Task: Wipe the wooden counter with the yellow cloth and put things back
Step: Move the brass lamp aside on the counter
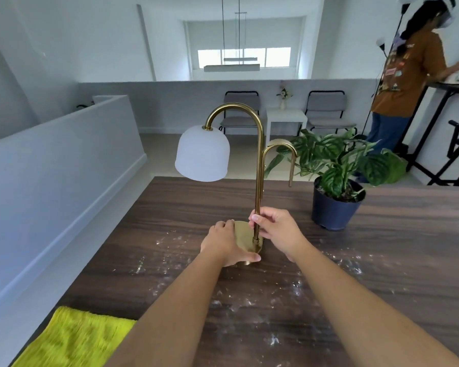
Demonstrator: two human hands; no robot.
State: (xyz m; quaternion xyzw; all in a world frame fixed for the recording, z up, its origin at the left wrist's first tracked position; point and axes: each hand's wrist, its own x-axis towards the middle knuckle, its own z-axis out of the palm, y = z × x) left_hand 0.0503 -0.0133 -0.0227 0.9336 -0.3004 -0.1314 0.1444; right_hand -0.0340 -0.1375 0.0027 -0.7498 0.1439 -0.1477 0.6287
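Brass lamp [257, 165] is top-heavy: left hand [219, 243] clamps its base, right hand [274, 229] grips the stem. Tilting it could tip the shade toward the plant [334, 168].

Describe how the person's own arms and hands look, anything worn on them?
Both forearms are bare as far as the frame shows, with no sleeve in view. The left hand and right hand wear no gloves, and no rings, watch or bracelet are visible. Fingernails look short and unpainted.

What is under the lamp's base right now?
The lamp base sits on the wooden counter, with white powder nearby. The left hand covers its near edge; whether powder lies beneath is hidden.
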